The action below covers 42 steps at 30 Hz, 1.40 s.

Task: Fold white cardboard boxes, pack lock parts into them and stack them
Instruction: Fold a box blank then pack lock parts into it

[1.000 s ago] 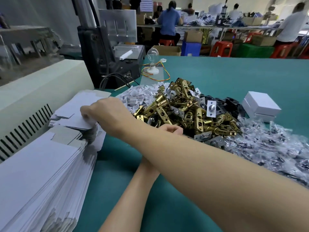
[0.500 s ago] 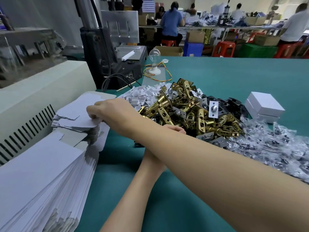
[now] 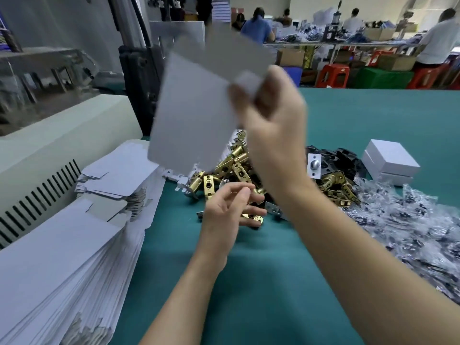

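While the right hand (image 3: 273, 115) is up in the air pinching one flat blank (image 3: 196, 108) by its edge, thumb and curled fingers clamped on the card, the blank hangs tilted above the pile of brass latches (image 3: 236, 168), pretty blurry. Left hand (image 3: 224, 212) is lower, right at the near edge of that pile, fingers loose and spread, nothing in it as far as I can see. Big stack (image 3: 62, 257) of blanks sits on the left of the green table (image 3: 261, 282). Two folded boxes (image 3: 390, 160) are piled far right, clear bags (image 3: 410, 220) of small parts just in front.
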### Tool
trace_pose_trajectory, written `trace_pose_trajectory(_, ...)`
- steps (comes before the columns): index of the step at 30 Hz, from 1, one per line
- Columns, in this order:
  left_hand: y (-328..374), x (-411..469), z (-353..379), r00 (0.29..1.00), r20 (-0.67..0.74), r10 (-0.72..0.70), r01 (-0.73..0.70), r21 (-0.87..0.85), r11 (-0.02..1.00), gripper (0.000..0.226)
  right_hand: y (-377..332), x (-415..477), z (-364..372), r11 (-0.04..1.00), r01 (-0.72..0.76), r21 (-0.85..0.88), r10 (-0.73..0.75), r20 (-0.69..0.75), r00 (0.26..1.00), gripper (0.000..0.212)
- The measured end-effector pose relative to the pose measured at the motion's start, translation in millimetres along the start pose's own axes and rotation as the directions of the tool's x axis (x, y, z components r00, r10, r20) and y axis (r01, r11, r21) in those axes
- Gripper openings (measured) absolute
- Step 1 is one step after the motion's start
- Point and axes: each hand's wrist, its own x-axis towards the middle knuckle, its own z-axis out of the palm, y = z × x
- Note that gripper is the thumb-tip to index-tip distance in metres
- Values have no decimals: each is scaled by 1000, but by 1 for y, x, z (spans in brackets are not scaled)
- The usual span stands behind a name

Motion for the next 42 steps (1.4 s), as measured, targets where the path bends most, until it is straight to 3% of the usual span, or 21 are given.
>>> trace_pose_trajectory(1, -3, 0, -4, 999, 15, -39, 40, -8, 999, 13, 1, -3, -21, 987, -87, 132, 92, -31, 995, 14)
trace_pose_trajectory(3, -6, 3, -10, 988, 29, -152, 148, 98, 984, 33, 5, -16, -57, 915, -291, 280, 297, 22, 955, 12)
trace_pose_trajectory(4, -4, 3, -12, 969, 131, -208, 194, 114, 974, 38, 10, -25, -71, 880, -377, 291, 374, 66, 925, 13)
trace_pose_trajectory(5, 1, 1, -11, 931, 219, -291, 286, 52, 957, 40, 17, -35, -81, 854, -442, 276, 434, 93, 896, 14)
trace_pose_trajectory(7, 10, -10, -11, 843, 429, -325, 408, -116, 906, 54, 28, -54, -92, 826, -515, 229, 508, 94, 856, 16)
trace_pose_trajectory(10, 21, -19, -4, 760, 518, -391, 492, -66, 868, 82, 38, -77, -97, 785, -587, 199, 587, 68, 807, 20)
trace_pose_trajectory(11, 28, -23, 2, 796, 453, -400, 466, -39, 884, 97, 40, -82, -97, 774, -604, 187, 605, 59, 794, 20)
trace_pose_trajectory(12, 27, -20, 2, 761, 507, -404, 510, -83, 856, 94, 42, -87, -97, 768, -613, 186, 615, 50, 787, 20)
trace_pose_trajectory(13, 36, -23, 3, 789, 427, -442, 507, -45, 861, 155, 43, -90, -97, 763, -614, 202, 620, 43, 784, 20)
trace_pose_trajectory(14, 26, -21, -3, 823, 406, -398, 469, -90, 878, 143, 43, -91, -97, 758, -612, 224, 620, 46, 784, 21)
trace_pose_trajectory(15, 31, -26, -6, 781, 482, -397, 521, -152, 840, 131, 43, -93, -97, 755, -611, 239, 616, 62, 786, 22)
trace_pose_trajectory(17, 32, -32, -4, 777, 515, -364, 498, -148, 855, 99, 45, -96, -98, 760, -608, 229, 605, 92, 791, 26)
trace_pose_trajectory(19, 33, -42, -1, 737, 600, -313, 493, -159, 855, 83, 48, -96, -100, 811, -572, 125, 572, 41, 819, 35)
trace_pose_trajectory(20, 27, -40, -3, 691, 649, -318, 559, -200, 805, 84, 50, -96, -102, 851, -524, 29, 524, 1, 851, 39)
trace_pose_trajectory(21, 29, -40, -2, 691, 613, -383, 579, -151, 801, 91, 53, -95, -105, 891, -446, -91, 446, -14, 895, 41)
trace_pose_trajectory(23, 31, -40, 0, 807, 482, -340, 436, -99, 894, 98, 54, -95, -109, 929, -205, -308, 233, 58, 971, 41)
trace_pose_trajectory(26, 33, -42, -7, 814, 474, -336, 392, -21, 920, 97, 51, -96, -107, 924, -14, -381, 110, 230, 967, 49)
trace_pose_trajectory(29, 37, -41, -4, 840, 447, -307, 277, 134, 952, 122, 49, -100, -103, 917, -32, -397, 161, 294, 942, 52)
trace_pose_trajectory(33, 44, -37, 2, 863, 481, -154, 27, 262, 965, 122, 45, -98, -103, 945, -77, -319, 160, 244, 957, 47)
trace_pose_trajectory(37, 43, -34, 1, 875, 447, -184, 63, 271, 960, 120, 41, -95, -106, 954, -94, -284, 150, 179, 972, 40)
trace_pose_trajectory(42, 37, -27, -8, 908, 387, -160, 76, 222, 972, 89, 43, -94, -106, 971, -170, -165, 196, 151, 969, 40)
